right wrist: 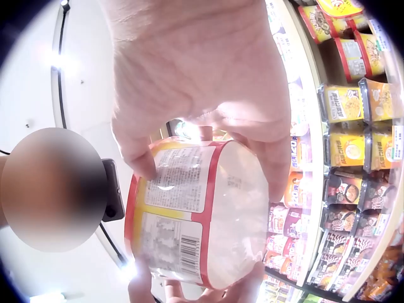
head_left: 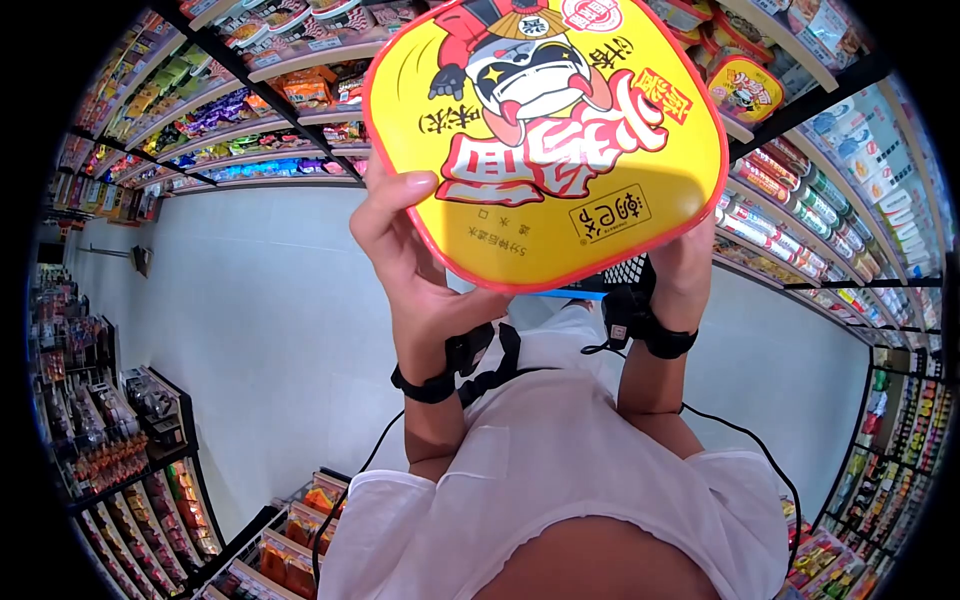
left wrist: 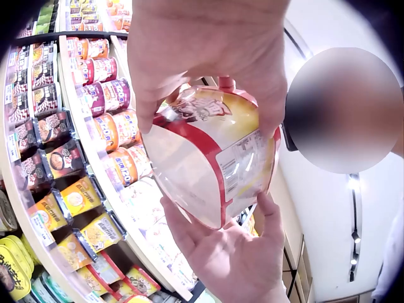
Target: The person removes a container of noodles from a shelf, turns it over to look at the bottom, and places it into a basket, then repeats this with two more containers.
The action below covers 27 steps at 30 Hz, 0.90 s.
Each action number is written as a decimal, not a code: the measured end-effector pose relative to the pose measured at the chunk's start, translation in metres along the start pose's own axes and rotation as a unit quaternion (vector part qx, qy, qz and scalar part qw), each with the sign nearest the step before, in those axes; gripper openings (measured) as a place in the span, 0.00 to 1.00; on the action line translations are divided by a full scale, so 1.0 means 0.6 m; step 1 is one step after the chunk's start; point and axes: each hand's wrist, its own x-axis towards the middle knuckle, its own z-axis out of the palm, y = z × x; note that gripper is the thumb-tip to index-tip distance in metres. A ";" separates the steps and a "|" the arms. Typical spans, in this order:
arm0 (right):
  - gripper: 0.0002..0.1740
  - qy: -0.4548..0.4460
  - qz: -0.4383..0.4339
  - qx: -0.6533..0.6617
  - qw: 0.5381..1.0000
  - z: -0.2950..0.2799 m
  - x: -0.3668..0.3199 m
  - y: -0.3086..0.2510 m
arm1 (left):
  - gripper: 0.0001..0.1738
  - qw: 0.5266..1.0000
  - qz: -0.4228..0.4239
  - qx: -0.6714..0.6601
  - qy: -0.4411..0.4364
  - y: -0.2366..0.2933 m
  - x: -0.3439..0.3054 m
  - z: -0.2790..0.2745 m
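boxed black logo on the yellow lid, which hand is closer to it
Right. The right hand grips the package at the side beside the boxed logo; the left hand grips the opposite side, farther from it.
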 end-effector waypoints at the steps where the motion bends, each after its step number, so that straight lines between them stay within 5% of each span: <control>1: 0.44 0.011 0.004 0.003 1.000 0.000 -0.001 -0.001 | 0.52 1.000 -0.001 -0.008 -0.002 -0.003 -0.002 -0.001; 7: 0.49 0.105 0.064 0.057 0.991 0.007 -0.018 -0.004 | 0.50 1.000 0.002 0.025 0.000 -0.008 -0.006 0.002; 10: 0.48 0.150 0.166 0.053 0.973 -0.011 -0.025 0.011 | 0.53 0.999 0.032 -0.030 -0.017 -0.012 -0.001 0.006; 13: 0.45 0.082 0.080 0.194 0.974 -0.028 -0.030 0.046 | 0.57 0.987 -0.025 -0.161 -0.015 -0.002 0.012 0.014; 15: 0.43 0.034 0.029 0.284 0.958 -0.039 -0.033 0.056 | 0.55 0.997 -0.060 -0.053 0.012 0.004 0.008 0.048; 18: 0.39 0.003 0.032 0.201 0.979 -0.047 -0.022 0.035 | 0.51 0.973 -0.220 -0.057 -0.042 0.019 -0.006 0.016; 20: 0.35 0.022 0.008 0.140 0.990 -0.032 -0.003 0.022 | 0.51 0.960 -0.247 -0.130 -0.034 0.030 0.005 0.009; 25: 0.37 0.044 0.017 0.073 0.996 -0.013 0.011 0.011 | 0.63 0.987 -0.091 0.100 -0.082 0.010 -0.013 -0.010; 27: 0.38 0.040 0.031 0.081 0.995 -0.007 -0.002 0.002 | 0.64 0.992 -0.090 0.064 -0.058 0.017 -0.010 -0.006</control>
